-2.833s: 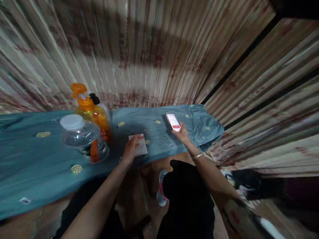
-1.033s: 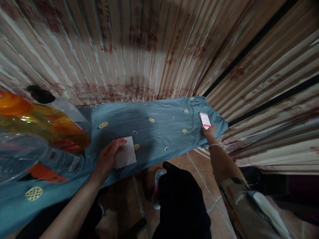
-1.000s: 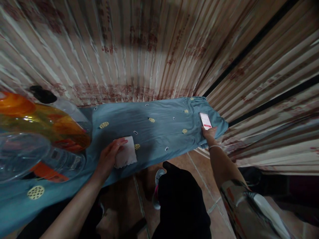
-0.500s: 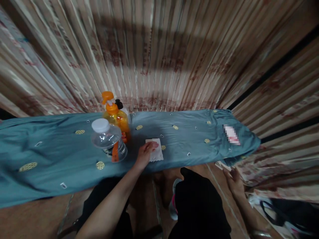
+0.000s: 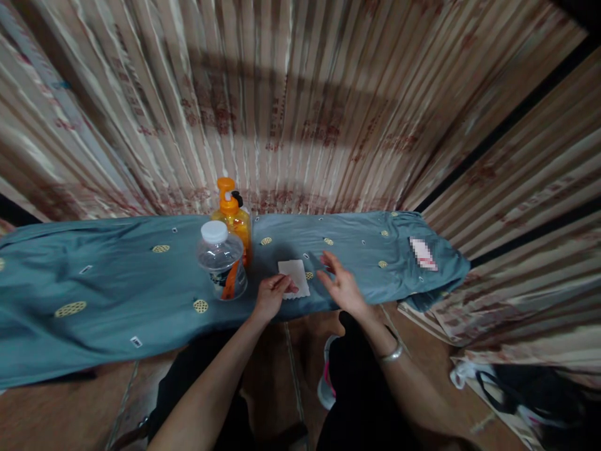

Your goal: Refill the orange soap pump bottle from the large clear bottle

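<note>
A small piece of white paper with a jagged lower edge lies on the teal patterned cloth. My left hand is at its lower left side, with the fingers drawn together in a pinch on the paper. To the right of the paper, my right hand hovers over the cloth's front edge, fingers apart and holding nothing. Left of the paper stands a clear plastic bottle with a white cap and an orange label. Behind it is an orange pump bottle, partly hidden.
The teal cloth covers a long, narrow surface. Pleated curtains hang behind and to the right. A blurred pink-and-white patch lies near the right end. A black bag rests at the lower right.
My right hand has come up from the lower right to beside the paper. My left hand has shifted down on the paper and its fingers have drawn together. The view has shifted slightly.
</note>
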`<state>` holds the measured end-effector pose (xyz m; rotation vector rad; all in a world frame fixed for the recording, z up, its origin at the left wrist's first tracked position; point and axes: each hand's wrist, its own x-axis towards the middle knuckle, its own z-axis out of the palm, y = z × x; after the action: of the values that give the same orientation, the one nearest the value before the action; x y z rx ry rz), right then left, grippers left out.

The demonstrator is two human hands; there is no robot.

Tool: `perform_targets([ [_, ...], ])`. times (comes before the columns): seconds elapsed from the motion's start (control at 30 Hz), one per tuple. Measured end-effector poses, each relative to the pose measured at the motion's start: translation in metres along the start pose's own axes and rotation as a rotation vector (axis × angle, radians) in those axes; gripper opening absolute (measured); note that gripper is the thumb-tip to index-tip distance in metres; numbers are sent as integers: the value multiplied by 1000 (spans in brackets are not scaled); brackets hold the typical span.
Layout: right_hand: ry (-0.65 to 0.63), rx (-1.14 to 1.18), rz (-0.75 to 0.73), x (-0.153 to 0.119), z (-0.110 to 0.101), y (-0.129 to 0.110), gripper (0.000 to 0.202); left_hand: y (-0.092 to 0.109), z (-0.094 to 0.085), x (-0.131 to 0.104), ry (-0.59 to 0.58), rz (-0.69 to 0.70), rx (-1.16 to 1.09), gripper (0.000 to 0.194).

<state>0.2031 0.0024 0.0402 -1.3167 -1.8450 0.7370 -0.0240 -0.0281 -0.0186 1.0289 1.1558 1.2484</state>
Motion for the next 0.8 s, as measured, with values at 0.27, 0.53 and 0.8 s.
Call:
perform_targets([
  [0.27, -220, -302, -114, 33, 76, -9, 65, 17, -23, -11, 16, 1, 81, 37],
  [0.53, -193, -405, 32, 48, 103, 13, 47, 23, -36, -22, 30, 51, 128, 33],
  [0.8, -63, -501, 215, 71, 52, 38, 35, 25, -40, -28, 32, 73, 157, 33],
])
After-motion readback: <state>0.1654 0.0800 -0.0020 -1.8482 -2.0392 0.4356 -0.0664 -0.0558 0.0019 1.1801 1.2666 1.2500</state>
